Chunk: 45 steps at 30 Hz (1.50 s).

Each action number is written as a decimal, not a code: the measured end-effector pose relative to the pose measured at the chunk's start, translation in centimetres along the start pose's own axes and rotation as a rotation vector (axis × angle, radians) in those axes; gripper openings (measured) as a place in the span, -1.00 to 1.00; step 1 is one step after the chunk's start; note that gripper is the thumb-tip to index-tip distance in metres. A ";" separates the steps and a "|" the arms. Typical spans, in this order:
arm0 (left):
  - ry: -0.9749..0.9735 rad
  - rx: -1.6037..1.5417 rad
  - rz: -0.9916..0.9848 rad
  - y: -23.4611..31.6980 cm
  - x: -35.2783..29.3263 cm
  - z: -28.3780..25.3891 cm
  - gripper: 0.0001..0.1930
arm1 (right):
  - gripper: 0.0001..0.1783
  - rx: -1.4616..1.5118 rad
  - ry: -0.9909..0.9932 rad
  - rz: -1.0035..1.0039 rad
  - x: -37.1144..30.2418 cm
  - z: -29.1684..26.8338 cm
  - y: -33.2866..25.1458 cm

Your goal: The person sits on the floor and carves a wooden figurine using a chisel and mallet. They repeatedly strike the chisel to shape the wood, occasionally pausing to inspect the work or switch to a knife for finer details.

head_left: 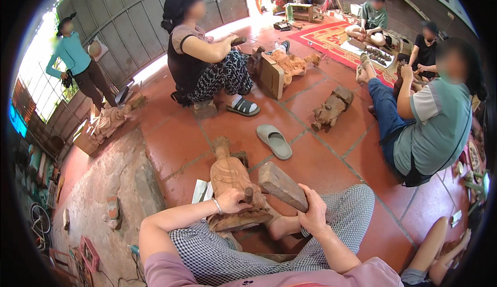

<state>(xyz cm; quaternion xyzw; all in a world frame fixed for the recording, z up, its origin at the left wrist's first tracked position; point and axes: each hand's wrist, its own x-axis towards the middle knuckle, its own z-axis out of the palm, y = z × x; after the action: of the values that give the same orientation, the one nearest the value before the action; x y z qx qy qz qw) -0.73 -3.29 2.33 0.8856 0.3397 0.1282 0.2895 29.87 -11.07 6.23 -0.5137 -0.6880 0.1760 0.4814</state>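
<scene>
In front of me a carved wooden figure lies on its back, its broad base toward my lap. My left hand is closed round a chisel, whose dark round handle end sticks up over the base end of the carving; its blade is hidden. My right hand grips a heavy wooden mallet by its near end. The block of the mallet is raised just right of the chisel handle, apart from it.
A grey slipper and a rough wood piece lie on the red tiles ahead. A person sits by another carving; another person sits at right. Farther back are a red rug and a carved figure at left.
</scene>
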 end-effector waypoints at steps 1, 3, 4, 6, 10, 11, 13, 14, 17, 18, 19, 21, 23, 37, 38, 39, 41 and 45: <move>0.006 0.007 0.012 0.5 0.1 -0.1 -0.77 | -0.28 0.021 0.031 -0.002 -0.1 0.1 0.2; 0.055 0.061 0.093 0.3 0.2 0.3 -0.77 | -0.27 -0.108 -0.023 -0.047 0.0 -0.2 -0.2; 0.100 0.113 0.156 -0.1 0.1 0.5 -0.76 | -0.26 -0.165 -0.051 -0.072 0.0 -0.2 -0.4; 0.122 0.181 0.190 -0.7 -0.4 0.9 -0.76 | -0.24 -0.230 -0.088 -0.103 0.2 -0.3 -0.4; -0.011 0.199 0.065 1.3 0.4 -0.4 -0.75 | -0.23 -0.143 -0.068 -0.041 -0.5 0.1 0.1; -0.055 0.193 0.024 2.1 0.6 -0.8 -0.74 | -0.23 -0.195 -0.096 -0.058 -0.5 0.0 0.1; 0.009 0.227 0.083 1.4 0.4 0.0 -0.74 | -0.23 -0.295 -0.147 -0.093 -0.2 -0.1 -0.1; 0.040 0.247 0.111 1.3 0.4 0.1 -0.73 | -0.27 -0.282 -0.120 -0.098 -0.2 -0.1 -0.1; -0.057 0.243 -0.003 3.8 0.9 -1.2 -0.69 | -0.30 -0.255 -0.081 -0.090 -0.3 0.0 0.3; -0.047 0.249 0.008 3.2 0.9 -0.9 -0.69 | -0.28 -0.249 -0.096 -0.074 -0.4 0.1 0.2; -0.035 0.256 0.015 2.8 0.8 -0.7 -0.69 | -0.25 -0.239 -0.114 -0.061 -0.4 0.2 0.0; -0.020 0.252 0.018 2.1 0.4 -0.3 -0.69 | -0.26 -0.250 -0.123 -0.050 -0.4 0.2 0.0; -0.015 0.231 0.021 2.9 0.7 -0.6 -0.69 | -0.27 -0.257 -0.130 -0.049 -0.3 0.3 0.3; -0.101 0.171 -0.034 2.2 1.0 -0.5 -0.75 | -0.32 0.181 -0.480 0.485 -2.2 3.5 4.4; -0.094 0.162 -0.019 1.9 0.9 -0.4 -0.75 | -0.32 0.207 -0.507 0.482 -2.2 3.9 4.7; -0.111 0.140 -0.040 1.7 0.7 -0.3 -0.74 | -0.32 0.232 -0.534 0.479 -2.2 4.3 5.0; -0.140 0.100 -0.071 2.4 0.9 -0.9 -0.70 | -0.33 0.312 -0.571 0.462 -2.1 4.8 5.6; -0.148 0.152 -0.095 1.8 0.9 -0.7 -0.69 | -0.40 0.769 -0.692 0.735 -1.6 5.9 5.6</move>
<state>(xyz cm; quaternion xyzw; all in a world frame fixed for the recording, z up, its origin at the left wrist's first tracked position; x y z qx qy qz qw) 0.63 -3.49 3.97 0.8949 0.3679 0.0226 0.2515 27.88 -8.64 -1.47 -0.4204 -0.4700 0.7201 0.2894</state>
